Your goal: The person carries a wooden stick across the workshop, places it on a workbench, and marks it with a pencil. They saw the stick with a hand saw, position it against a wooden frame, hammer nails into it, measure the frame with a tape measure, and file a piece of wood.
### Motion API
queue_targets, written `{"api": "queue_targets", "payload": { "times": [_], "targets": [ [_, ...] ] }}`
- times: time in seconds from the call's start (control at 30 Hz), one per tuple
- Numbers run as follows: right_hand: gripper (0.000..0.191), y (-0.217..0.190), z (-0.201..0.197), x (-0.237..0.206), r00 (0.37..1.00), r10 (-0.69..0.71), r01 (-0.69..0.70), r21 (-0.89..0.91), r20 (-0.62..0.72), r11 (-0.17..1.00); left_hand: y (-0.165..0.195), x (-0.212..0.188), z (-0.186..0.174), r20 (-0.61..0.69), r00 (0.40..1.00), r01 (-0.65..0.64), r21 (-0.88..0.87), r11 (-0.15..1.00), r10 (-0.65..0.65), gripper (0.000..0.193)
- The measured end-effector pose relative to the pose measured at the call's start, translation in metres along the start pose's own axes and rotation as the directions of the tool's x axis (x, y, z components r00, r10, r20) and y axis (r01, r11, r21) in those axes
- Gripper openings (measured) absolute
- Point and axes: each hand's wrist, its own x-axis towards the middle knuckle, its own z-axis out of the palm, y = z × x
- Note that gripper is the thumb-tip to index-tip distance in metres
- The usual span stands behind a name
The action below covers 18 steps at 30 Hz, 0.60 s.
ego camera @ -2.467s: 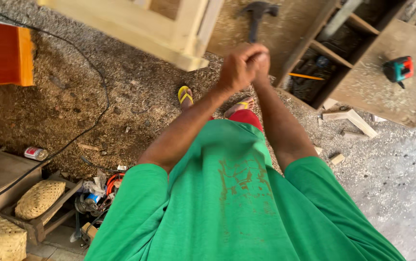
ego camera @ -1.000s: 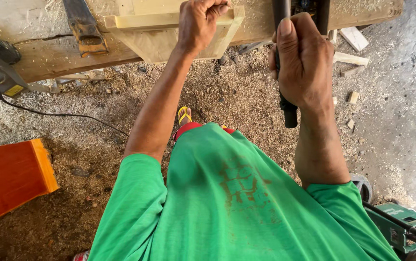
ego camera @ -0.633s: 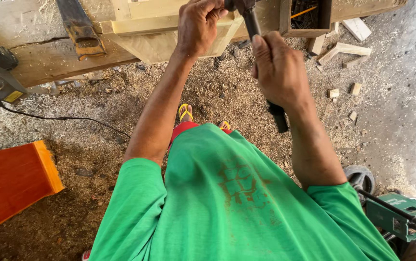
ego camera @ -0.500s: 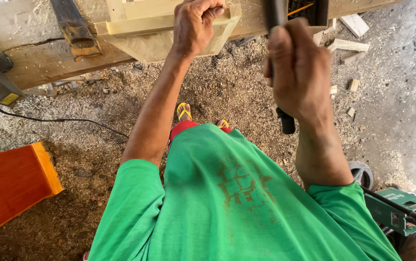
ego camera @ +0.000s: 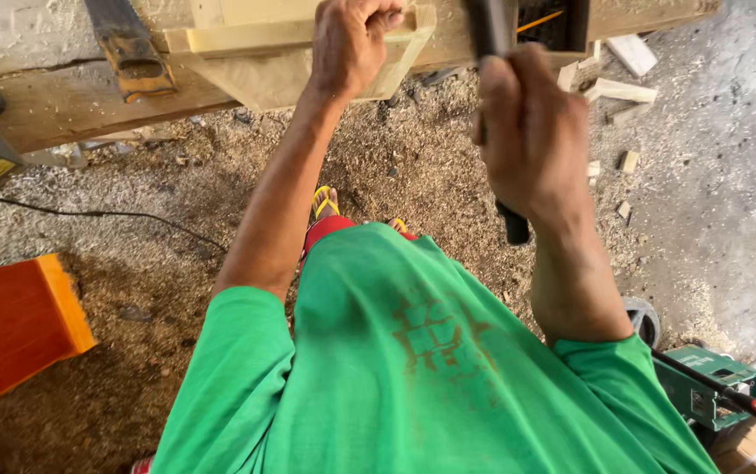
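Observation:
My left hand (ego camera: 352, 39) is closed on the pale wooden frame piece (ego camera: 246, 39) lying on the workbench (ego camera: 71, 101) at the top of the view. My right hand (ego camera: 532, 132) is raised beside it, gripping the dark handle of a hammer (ego camera: 494, 26). The handle's lower end sticks out below my fist, and the hammer head is cut off by the top edge. My green shirt fills the lower middle of the view.
Sawdust covers the floor. An orange-red board (ego camera: 9, 329) lies at the left. A black cable (ego camera: 88, 215) runs from a tool at the left edge. Wood offcuts (ego camera: 615, 88) lie at the upper right, and a green power tool (ego camera: 707, 386) sits at the lower right.
Earlier both hands were clasped together over the floor. Since then my left hand took hold of the frame piece and my right hand swings the hammer up and down beside it.

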Motion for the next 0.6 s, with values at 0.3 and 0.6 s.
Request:
{"api": "queue_targets", "payload": {
  "times": [0.3, 0.6],
  "targets": [
    [0.043, 0.034, 0.035, 0.009, 0.994, 0.104, -0.104, 0.009, 0.037, 0.995, 0.008, 0.001, -0.002, 0.015, 1.000, 0.023, -0.031, 0.999, -0.023, 0.018],
    [0.045, 0.072, 0.042, 0.010, 0.996, 0.084, -0.083, -0.043, 0.035, 0.996, 0.007, -0.001, -0.013, 0.195, 0.974, -0.144, 0.155, 0.977, 0.112, 0.041]
  ]
}}
